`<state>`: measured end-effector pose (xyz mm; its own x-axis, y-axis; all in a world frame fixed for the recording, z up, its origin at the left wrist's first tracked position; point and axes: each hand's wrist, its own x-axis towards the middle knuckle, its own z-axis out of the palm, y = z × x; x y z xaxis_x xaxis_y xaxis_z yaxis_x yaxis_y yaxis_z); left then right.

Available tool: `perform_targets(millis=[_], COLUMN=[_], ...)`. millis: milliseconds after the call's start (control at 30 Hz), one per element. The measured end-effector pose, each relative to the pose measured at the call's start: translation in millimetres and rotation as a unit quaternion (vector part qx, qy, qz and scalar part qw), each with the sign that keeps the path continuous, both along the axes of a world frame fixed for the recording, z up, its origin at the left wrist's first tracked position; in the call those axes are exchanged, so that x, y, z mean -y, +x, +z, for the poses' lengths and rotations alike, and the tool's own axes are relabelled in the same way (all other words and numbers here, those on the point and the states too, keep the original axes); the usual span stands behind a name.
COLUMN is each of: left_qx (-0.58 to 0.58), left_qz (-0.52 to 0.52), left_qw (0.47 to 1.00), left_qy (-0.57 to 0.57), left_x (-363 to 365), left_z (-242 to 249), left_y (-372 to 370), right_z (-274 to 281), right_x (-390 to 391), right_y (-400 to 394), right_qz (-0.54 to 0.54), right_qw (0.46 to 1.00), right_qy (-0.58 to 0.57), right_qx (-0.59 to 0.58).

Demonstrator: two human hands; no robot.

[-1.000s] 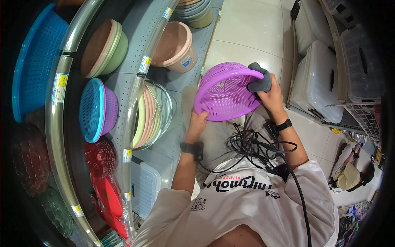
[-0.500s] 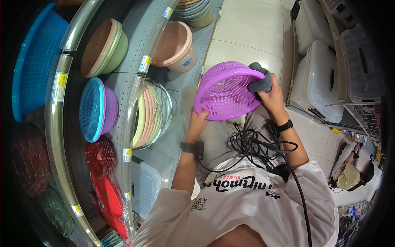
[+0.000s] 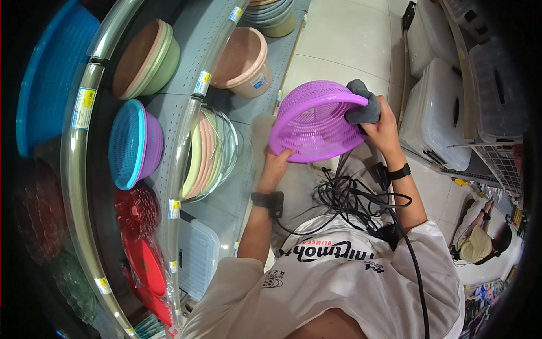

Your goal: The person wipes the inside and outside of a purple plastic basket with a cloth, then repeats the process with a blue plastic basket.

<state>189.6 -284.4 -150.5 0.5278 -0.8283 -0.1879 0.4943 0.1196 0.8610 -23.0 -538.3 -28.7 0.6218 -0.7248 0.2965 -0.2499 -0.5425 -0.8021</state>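
Observation:
A purple plastic colander basket (image 3: 307, 148) with slotted sides is held tilted in front of my body, its opening turned toward me. My left hand (image 3: 276, 168) grips the near-left rim, the thumb over the edge. On the other side, my right hand (image 3: 385, 127) is closed on a dark grey cloth (image 3: 363, 103), which is folded over the basket's right rim. Part of the right hand's fingers is hidden behind the cloth. A tangle of black cable (image 3: 347, 198) hangs between my forearms, below the basket.
Shelves at left carry a blue and purple basket pair (image 3: 127, 144), stacked basins (image 3: 148, 59), a pink bucket (image 3: 244, 61) and red plastic trays (image 3: 144, 254). Clear storage boxes (image 3: 435, 113) line the right side. Another person (image 3: 480, 240) crouches at the lower right.
The basket has shifted slightly right and up with both hands. My right hand and the grey cloth have moved a little right along with the rim.

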Motion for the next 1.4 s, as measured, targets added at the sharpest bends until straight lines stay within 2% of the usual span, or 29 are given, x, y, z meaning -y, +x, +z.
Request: perform_targets(millis=[167, 233, 333, 533, 733, 1000, 1233, 1367, 1400], left_qx=[0.044, 0.112, 0.046, 0.021, 0.031, 0.045, 0.088, 0.050, 0.027], left_qz=[0.034, -0.009, -0.001, 0.005, 0.003, 0.010, 0.038, 0.053, 0.065], left_qw=[0.998, 0.992, 0.999, 1.000, 0.999, 0.999, 0.995, 0.997, 0.997], left_qy=[0.019, 0.052, -0.010, -0.017, -0.014, -0.019, -0.002, -0.007, -0.039], left_x=[7.5, 5.1, 6.3, 2.9, 3.1, 2.6, 2.1, 0.0, 0.3], left_z=[21.6, 22.3, 16.8, 15.1, 11.0, -1.8, 14.0, 15.5, 15.6], left_y=[-10.6, -8.1, -5.1, -6.7, -4.8, -3.4, -9.8, -13.9, -14.3], right_z=[15.0, 23.0, 31.6, 41.3, 61.4, 96.1, 94.3, 90.6, 90.2], right_x=[7.3, 7.3, 6.3, -1.7, -7.1, -20.2, -29.3, -31.8, -32.5], right_y=[1.6, 2.9, 5.6, 17.0, 27.9, 49.8, 71.7, 77.4, 78.0], right_qz=[0.012, 0.014, 0.023, 0.031, 0.035, 0.119, 0.164, 0.155, 0.149], right_qw=[0.997, 0.995, 0.990, 0.981, 0.969, 0.938, 0.916, 0.912, 0.910], right_qy=[-0.078, -0.096, -0.140, -0.191, -0.242, -0.301, -0.339, -0.351, -0.358], right_qx=[-0.004, -0.003, -0.011, -0.026, -0.043, -0.121, -0.140, -0.146, -0.148])
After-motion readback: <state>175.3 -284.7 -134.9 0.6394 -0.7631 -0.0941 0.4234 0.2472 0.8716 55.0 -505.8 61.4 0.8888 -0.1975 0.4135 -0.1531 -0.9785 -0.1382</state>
